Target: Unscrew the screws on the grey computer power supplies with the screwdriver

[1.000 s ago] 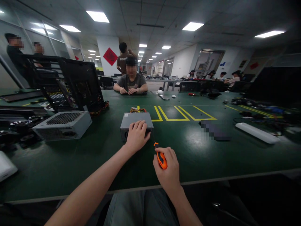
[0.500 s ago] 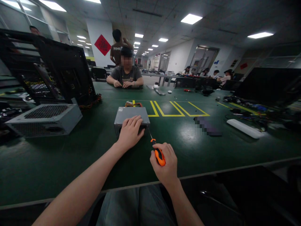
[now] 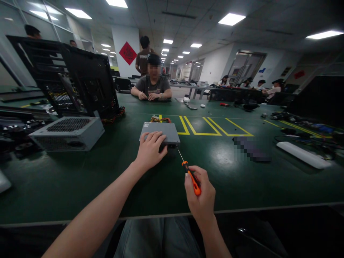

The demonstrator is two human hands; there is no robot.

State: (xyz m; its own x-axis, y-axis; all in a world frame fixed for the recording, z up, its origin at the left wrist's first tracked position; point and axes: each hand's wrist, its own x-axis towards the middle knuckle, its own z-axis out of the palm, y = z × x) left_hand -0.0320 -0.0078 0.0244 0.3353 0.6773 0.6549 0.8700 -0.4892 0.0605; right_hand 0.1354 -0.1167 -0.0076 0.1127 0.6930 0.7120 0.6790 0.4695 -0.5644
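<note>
Left hand (image 3: pixel 149 149) lies flat, palm down; right hand (image 3: pixel 200 195) is fisted.

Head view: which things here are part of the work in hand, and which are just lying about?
In hand:
- left hand resting on the small grey metal box
- right hand gripping the orange screwdriver, tip toward the box

Lying about:
- larger grey power supply
- black computer case
- white bar
</note>
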